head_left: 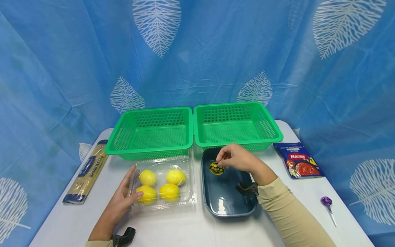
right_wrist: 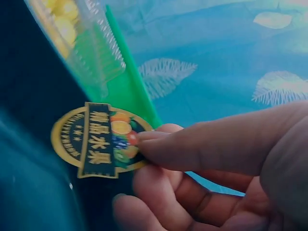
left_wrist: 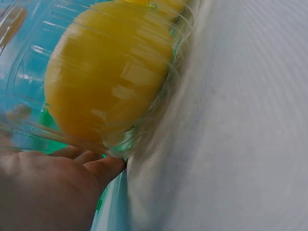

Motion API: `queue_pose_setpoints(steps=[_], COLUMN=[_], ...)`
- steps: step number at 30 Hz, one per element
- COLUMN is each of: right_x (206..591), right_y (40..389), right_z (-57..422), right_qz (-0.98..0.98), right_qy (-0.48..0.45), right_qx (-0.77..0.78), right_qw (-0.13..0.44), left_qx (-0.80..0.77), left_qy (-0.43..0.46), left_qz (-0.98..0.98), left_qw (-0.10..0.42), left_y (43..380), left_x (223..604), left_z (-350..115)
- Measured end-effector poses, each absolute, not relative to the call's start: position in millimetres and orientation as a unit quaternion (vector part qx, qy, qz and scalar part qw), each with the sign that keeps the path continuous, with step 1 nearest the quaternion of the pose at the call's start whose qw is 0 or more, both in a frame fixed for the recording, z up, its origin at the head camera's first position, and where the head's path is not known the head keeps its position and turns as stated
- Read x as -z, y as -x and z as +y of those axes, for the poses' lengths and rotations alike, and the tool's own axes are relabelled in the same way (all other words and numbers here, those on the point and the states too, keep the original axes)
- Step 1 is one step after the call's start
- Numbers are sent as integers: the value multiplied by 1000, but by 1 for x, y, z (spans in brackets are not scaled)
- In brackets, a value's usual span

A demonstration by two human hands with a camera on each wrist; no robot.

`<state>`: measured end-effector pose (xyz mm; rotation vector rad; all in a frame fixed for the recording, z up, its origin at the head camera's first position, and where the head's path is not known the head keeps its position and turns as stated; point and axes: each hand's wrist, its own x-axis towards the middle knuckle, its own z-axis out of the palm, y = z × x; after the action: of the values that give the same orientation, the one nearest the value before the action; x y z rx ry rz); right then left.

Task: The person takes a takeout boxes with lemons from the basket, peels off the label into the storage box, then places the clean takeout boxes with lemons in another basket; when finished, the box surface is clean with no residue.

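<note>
A clear plastic clamshell box [head_left: 185, 202] with several yellow lemons [head_left: 169, 192] inside lies on the left half of the table. My left hand [head_left: 123, 197] holds its left side, thumb over the front left part, fingers along the edge. In the left wrist view the fingers [left_wrist: 103, 168] reach to the box's lower edge, below a lemon [left_wrist: 110, 72]. Between thumb and fingertips my right hand [head_left: 236, 158] pinches an oval black-and-gold sticker [head_left: 216, 168], printed with fruit and lettering [right_wrist: 96, 139]. The sticker is held over a dark blue rectangular dish [head_left: 228, 197].
Two green baskets [head_left: 148, 152] [head_left: 240, 142] stand side by side behind the box and dish. A spaghetti pack [head_left: 87, 171] lies at the left edge. To the right are a blue Barilla pouch [head_left: 299, 160] and a purple lollipop [head_left: 327, 202]. A blue curtain [head_left: 197, 68] hangs behind.
</note>
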<state>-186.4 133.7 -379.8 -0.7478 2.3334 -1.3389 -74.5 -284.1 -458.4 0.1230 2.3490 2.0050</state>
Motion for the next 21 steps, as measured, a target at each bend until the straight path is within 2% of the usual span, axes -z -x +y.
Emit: queue_pose_setpoints(steps=[21], right_x=[399], right_y=[182], right_z=[136], right_qz=[854], right_qy=[306], right_qx=[359], right_qw=[219], left_qx=[-651], left_qy=[-43], left_qz=[757], left_qw=[29], left_y=[74], left_x=[457], left_z=[-284])
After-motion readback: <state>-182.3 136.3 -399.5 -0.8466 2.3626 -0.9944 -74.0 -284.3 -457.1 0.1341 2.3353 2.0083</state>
